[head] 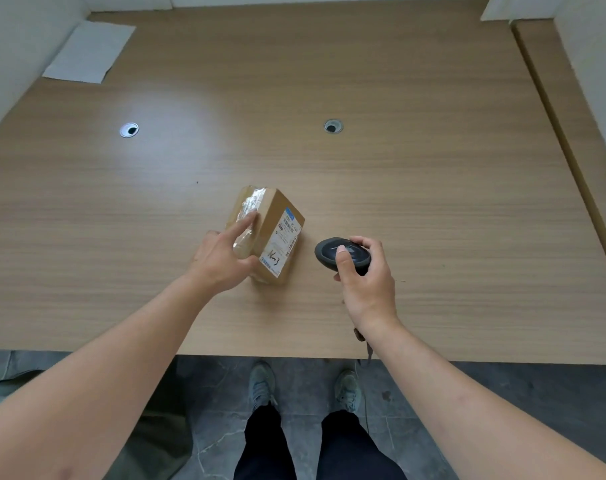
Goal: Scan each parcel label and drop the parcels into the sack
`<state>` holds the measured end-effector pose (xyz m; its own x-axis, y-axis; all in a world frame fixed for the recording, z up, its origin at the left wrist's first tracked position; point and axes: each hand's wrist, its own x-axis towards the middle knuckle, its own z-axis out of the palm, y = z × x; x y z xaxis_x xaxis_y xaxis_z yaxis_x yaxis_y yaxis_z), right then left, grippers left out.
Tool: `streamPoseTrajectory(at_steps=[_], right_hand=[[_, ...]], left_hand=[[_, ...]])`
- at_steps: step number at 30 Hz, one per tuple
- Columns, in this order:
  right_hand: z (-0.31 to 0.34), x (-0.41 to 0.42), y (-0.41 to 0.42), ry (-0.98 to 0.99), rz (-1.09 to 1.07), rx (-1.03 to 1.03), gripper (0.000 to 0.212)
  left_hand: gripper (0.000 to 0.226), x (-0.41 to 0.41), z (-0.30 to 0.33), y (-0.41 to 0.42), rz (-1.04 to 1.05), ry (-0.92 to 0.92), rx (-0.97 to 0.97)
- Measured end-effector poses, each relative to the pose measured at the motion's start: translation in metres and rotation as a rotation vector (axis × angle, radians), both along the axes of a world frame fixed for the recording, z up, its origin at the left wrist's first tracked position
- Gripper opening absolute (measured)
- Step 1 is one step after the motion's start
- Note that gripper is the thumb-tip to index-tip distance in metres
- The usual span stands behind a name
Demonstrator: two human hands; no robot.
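On table (433,202), left hand (221,258) grips parcel (270,233), right hand (367,275) scanner (341,252)

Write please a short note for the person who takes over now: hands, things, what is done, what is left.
Left hand holds the parcel on the table, label facing right.
Right hand grips the scanner beside the label.
Sack: not clearly in view.
Done: parcel positioned; cannot tell whether it is scanned.
Left: scan the label, drop the parcel into the sack.
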<state>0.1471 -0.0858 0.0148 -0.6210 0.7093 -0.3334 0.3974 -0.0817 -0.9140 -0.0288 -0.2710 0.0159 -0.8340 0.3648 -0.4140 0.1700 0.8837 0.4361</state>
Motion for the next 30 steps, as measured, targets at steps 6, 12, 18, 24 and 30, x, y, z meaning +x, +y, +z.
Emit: streamPoseTrajectory(at_steps=[6, 12, 18, 24, 30], right_hand=[[0.03, -0.023, -0.004, 0.083, -0.171, -0.285, 0.017], [0.072, -0.039, -0.001, 0.199, -0.196, -0.303, 0.022], [0.097, -0.041, -0.007, 0.229, -0.207, -0.233, 0.017], [0.116, -0.04, -0.02, 0.275, -0.238, -0.179, 0.015], [0.131, -0.036, -0.033, 0.298, -0.253, -0.137, 0.015]], left_hand=[[0.115, 0.004, 0.017, -0.005, 0.073, -0.15, 0.341], [0.123, 0.006, 0.04, -0.002, 0.059, -0.184, 0.542], [0.123, -0.002, 0.06, -0.004, 0.04, -0.15, 0.599], [0.122, -0.008, 0.076, -0.01, 0.014, -0.154, 0.636], [0.121, -0.017, 0.076, -0.02, 0.006, -0.16, 0.642]])
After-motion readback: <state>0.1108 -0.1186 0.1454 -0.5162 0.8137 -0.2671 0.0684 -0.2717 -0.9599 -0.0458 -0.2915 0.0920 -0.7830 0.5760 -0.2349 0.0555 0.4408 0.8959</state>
